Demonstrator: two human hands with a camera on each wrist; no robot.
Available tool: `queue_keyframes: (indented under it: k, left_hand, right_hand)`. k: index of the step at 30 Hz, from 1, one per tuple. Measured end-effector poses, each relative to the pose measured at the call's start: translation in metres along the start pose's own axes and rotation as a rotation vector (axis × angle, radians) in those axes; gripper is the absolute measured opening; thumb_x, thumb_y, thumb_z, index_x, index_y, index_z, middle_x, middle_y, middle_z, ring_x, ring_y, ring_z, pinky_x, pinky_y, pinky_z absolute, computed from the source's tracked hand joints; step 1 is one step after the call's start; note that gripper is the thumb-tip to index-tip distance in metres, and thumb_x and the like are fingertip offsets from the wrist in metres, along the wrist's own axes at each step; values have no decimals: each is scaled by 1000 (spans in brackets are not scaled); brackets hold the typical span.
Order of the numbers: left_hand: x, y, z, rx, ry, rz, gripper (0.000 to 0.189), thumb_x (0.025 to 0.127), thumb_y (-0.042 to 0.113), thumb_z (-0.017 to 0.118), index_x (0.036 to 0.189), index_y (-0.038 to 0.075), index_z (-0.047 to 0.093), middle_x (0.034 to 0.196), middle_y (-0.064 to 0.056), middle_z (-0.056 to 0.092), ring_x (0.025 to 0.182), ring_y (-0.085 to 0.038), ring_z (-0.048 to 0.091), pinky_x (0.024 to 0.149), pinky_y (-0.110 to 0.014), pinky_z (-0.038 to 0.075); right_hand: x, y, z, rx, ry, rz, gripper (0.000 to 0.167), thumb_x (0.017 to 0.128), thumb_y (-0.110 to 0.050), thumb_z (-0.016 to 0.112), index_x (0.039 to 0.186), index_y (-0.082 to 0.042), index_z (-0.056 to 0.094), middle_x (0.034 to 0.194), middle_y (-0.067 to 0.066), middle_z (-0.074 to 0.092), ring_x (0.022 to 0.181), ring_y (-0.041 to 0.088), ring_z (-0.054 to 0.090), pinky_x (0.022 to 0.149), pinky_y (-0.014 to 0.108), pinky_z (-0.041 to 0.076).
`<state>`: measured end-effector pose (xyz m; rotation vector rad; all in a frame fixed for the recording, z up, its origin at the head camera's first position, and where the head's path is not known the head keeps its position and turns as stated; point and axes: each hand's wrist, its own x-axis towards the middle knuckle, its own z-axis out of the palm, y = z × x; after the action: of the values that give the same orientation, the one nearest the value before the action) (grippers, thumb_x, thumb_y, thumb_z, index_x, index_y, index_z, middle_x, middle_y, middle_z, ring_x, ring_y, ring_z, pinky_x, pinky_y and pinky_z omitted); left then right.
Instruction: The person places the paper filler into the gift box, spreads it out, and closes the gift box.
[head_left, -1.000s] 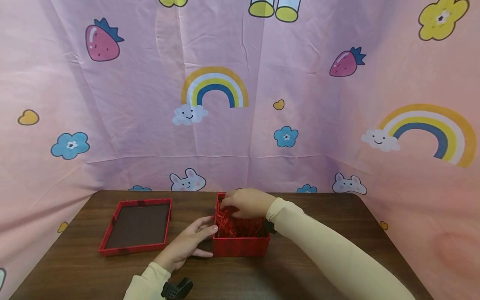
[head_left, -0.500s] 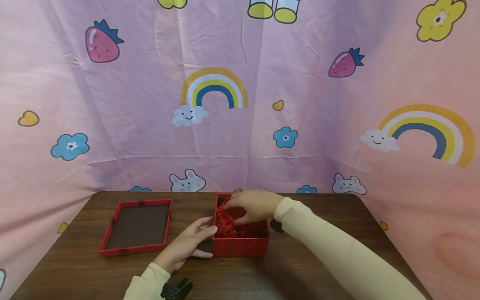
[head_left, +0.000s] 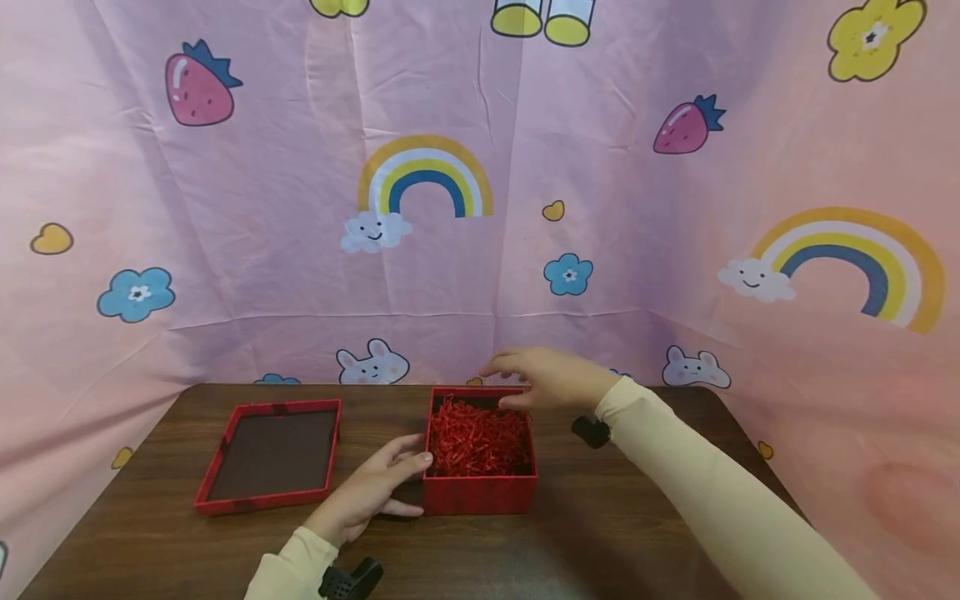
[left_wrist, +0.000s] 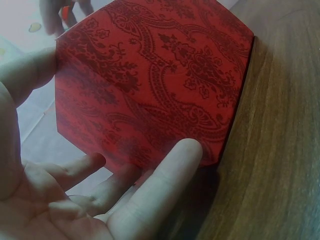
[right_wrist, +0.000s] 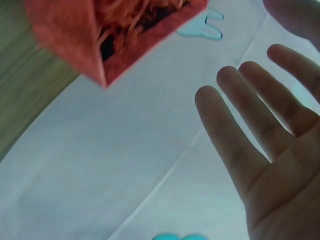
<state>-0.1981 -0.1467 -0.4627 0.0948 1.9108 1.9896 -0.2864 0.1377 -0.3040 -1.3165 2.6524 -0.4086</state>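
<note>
My left hand (head_left: 369, 492): digits spread and relaxed, pointing forward and to my right.
My left forearm (head_left: 291, 568): cream-sleeved, only its wrist end showing, low in the head view.
My right hand (head_left: 553, 379): farther forward than the left, fingers nearly straight, small gaps between them.
My right forearm (head_left: 720, 487): cream-sleeved too, stretched out diagonally forward and inward.

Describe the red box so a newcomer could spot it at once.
On the brown table, the red box stands just right of the left hand. Unlike the shallow lid further left, it is deep and holds curly red shreds.
</note>
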Motion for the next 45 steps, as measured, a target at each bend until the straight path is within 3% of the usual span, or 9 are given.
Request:
queue_keyframes:
  k: [9, 15, 19, 24, 28, 34, 45]
  left_hand:
    - [-1, 3, 1, 2, 5, 0, 76, 103, 39, 63, 161, 6, 26, 155, -28, 37, 141, -43, 42, 82, -52, 63]
    - [-1, 3, 2, 3, 3, -5, 77, 103, 40, 63, 161, 6, 26, 156, -29, 36, 141, -42, 42, 82, -52, 63]
    - [-1, 2, 1, 3, -2, -3, 76, 103, 39, 62, 161, 6, 25, 156, -29, 36, 140, -42, 43, 82, -53, 63]
    - [0, 2, 0, 4, -11, 0, 76, 104, 39, 60, 163, 9, 23, 157, -29, 35, 142, -44, 41, 82, -53, 63]
    - [0, 2, 0, 6, -19, 1, 76, 105, 39, 60, 164, 11, 22, 157, -29, 35, 141, -44, 42, 83, -54, 62]
    - [0, 2, 0, 1, -28, 3, 77, 104, 39, 60, 165, 12, 21, 158, -30, 33, 141, -43, 41, 83, -54, 62]
    - [1, 3, 1, 6, -28, 11, 76, 104, 38, 60, 164, 12, 21, 157, -30, 33, 142, -44, 39, 83, -54, 62]
  right_hand:
    - [-31, 26, -10, -23, 134, 68, 44, 98, -31, 74, 139, -19, 64, 139, 0, 62, 131, 24, 57, 110, 48, 49]
    - [-50, 41, -6, 16, 196, 139, 46, 98, -35, 73, 140, -19, 64, 142, 0, 61, 136, 26, 54, 113, 51, 46]
    - [-57, 48, 2, 50, 291, 167, 44, 97, -32, 74, 138, -17, 65, 138, 1, 65, 131, 27, 58, 110, 52, 48]
    - [-60, 54, 18, 100, 406, 193, 42, 97, -32, 75, 135, -15, 67, 136, 4, 67, 129, 29, 59, 108, 55, 48]
    - [-62, 53, 35, 228, 404, 269, 49, 97, -36, 74, 140, -15, 63, 144, 6, 61, 138, 31, 52, 112, 59, 44]
    - [-63, 45, 64, 426, 428, 354, 54, 97, -36, 74, 144, -14, 58, 145, 7, 59, 139, 32, 51, 113, 59, 42]
    - [-55, 32, 108, 608, 513, 410, 47, 97, -22, 75, 140, -10, 59, 140, 10, 62, 129, 34, 59, 108, 56, 49]
